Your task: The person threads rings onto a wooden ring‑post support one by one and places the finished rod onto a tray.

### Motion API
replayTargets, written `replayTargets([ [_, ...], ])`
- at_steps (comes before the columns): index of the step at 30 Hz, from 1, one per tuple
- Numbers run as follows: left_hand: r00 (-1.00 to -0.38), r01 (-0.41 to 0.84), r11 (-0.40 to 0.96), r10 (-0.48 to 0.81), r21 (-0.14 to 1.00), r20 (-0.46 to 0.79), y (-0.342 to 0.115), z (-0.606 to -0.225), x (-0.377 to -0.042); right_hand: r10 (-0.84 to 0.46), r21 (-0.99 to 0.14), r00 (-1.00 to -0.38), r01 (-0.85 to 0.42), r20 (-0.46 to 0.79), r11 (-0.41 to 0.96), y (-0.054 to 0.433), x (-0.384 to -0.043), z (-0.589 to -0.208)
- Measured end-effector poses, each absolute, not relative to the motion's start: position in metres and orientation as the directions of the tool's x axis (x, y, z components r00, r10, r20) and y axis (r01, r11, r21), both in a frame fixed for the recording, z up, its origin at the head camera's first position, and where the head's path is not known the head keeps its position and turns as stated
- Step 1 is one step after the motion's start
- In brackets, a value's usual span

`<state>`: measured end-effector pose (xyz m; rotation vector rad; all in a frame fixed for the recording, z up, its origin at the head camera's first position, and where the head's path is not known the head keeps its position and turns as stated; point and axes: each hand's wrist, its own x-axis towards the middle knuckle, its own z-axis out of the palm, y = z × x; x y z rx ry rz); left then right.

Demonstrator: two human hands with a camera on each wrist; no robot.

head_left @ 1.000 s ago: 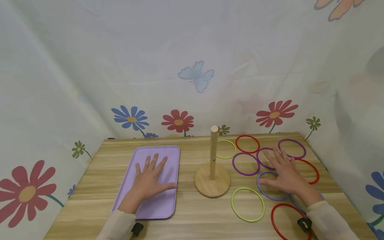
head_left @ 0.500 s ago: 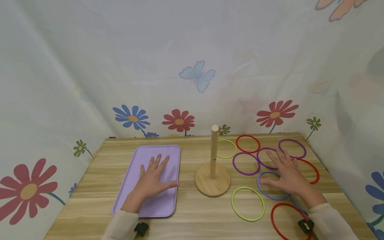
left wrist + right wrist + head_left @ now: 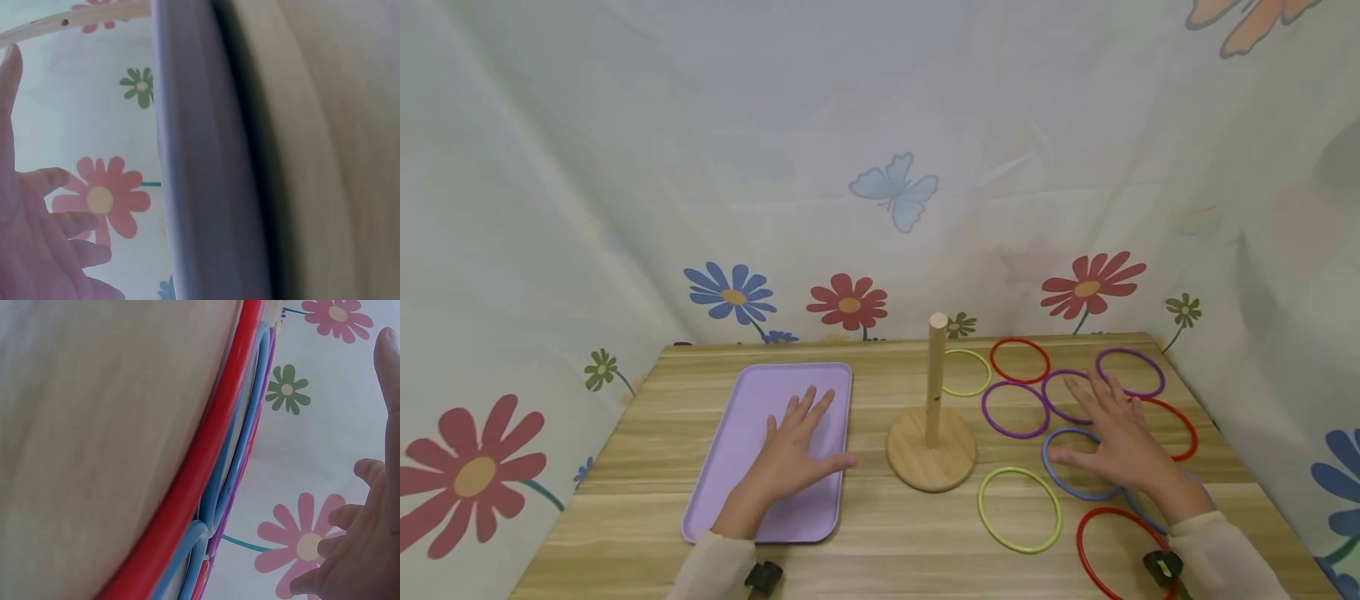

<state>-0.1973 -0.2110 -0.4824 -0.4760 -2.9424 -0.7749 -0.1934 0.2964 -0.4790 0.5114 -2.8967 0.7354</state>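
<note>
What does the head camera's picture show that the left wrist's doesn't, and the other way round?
Of these two, only the head view shows the colored rings, the right hand, the round wooden base and the blue butterfly. Only the left wrist view shows the palm side of the left hand and the purple tray up close. Both show the left hand, the tray, the wooden peg and the flowered backdrop.
</note>
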Motion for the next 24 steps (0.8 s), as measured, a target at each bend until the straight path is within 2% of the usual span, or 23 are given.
replayTargets([
  [6,-0.948,0.304,0.757,0.303,0.579,0.1,-0.197,-0.485,-0.196,-0.285,-0.456,-0.935,-0.353,0.212,0.817,0.297,-0.19,-0.48],
  [11,-0.938,0.32,0.683,0.328,0.657,0.117,-0.189,-0.489,-0.198,-0.272,-0.484,-0.93,-0.362,0.248,0.797,0.3,-0.186,-0.481],
  [24,-0.923,0.331,0.571,0.36,0.752,0.133,-0.176,-0.5,-0.207,-0.253,-0.544,-0.934,-0.353,0.252,0.761,0.314,-0.171,-0.482],
])
